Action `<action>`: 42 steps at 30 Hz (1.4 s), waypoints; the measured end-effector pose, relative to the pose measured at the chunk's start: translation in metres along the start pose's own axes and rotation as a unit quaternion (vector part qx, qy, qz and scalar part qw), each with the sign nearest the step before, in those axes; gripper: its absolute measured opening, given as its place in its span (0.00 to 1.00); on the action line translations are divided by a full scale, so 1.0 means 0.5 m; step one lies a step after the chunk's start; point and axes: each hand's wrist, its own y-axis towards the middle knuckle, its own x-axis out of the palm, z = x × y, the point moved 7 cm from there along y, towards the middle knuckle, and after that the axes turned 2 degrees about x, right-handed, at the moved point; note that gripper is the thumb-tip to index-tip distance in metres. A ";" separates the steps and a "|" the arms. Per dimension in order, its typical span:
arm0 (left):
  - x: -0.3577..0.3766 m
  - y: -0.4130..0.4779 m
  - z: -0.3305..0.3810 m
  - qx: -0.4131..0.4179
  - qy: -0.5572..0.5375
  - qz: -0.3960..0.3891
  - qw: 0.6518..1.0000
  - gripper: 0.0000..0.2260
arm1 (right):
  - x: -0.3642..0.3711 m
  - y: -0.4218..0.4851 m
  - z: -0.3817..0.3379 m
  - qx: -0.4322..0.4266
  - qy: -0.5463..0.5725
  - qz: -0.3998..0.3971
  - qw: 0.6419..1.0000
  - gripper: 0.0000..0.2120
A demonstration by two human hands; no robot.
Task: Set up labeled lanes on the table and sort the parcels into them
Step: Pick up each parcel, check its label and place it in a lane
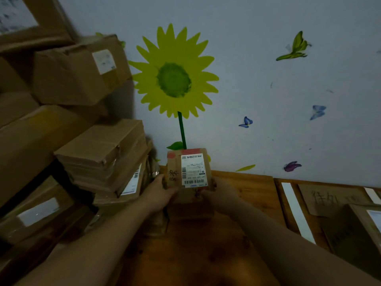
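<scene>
Low light here, so some of this is murky. Closest to the camera is the wooden surface (206, 261), with both bare forearms reaching out over it.

The left hand (158, 191) and right hand (219, 193) are both clamped on one small cardboard parcel (175, 172). The left grips its left edge and the right grips the lower right corner, fingers curled round it. The parcel is held up off the surface, roughly centre of the view, tilted so its top face points at the camera. That face has a white shipping label (193, 170) with a barcode along the near edge, some black scribble beside the label, and red tape along the far edge.

Right under the hands there's another brown box (190, 211) resting on the surface, too dark to say much about it.

Off to the right a white strip (296, 211) runs along the surface. Past it lies a cardboard sign (329, 200) with handwritten characters I can't read, and a labeled parcel (369, 226) sits at the frame's edge just beside the sign.

On the left is a big messy pile of cartons (68, 75), several with white labels, plus a stack of flattened cardboard (103, 155) leaning out of it, near the left hand.

Behind everything is a pale wall (268, 27) with a yellow-green sunflower sticker (175, 75) straight above the parcel and butterfly stickers (245, 122) scattered to the right.
</scene>
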 end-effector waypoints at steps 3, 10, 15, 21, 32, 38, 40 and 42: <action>0.013 0.042 -0.033 -0.022 -0.012 -0.016 1.000 0.25 | 0.017 0.034 0.017 0.017 0.034 0.026 0.999 0.21; 0.029 0.048 -0.040 -0.031 -0.087 -0.054 0.994 0.14 | 0.015 0.040 0.019 0.020 0.048 0.058 0.997 0.17; 0.019 0.015 -0.005 0.005 -0.169 -0.033 0.985 0.21 | -0.024 -0.005 -0.009 -0.012 0.070 0.101 0.992 0.19; -0.002 -0.069 0.071 0.091 -0.207 0.016 0.974 0.21 | -0.079 -0.091 -0.062 -0.084 0.060 0.144 0.984 0.23; -0.053 -0.255 0.193 0.258 -0.189 0.012 0.947 0.22 | -0.159 -0.362 -0.148 -0.212 0.064 0.242 0.945 0.30; -0.042 -0.376 0.181 0.291 -0.205 -0.020 0.934 0.23 | -0.132 -0.518 -0.128 -0.210 0.034 0.305 0.928 0.33; -0.031 -0.412 0.174 0.293 -0.205 -0.031 0.933 0.25 | -0.129 -0.564 -0.117 -0.206 0.031 0.317 0.925 0.33; -0.022 -0.450 0.185 0.306 -0.197 -0.039 0.931 0.26 | -0.136 -0.611 -0.110 -0.208 0.030 0.329 0.921 0.34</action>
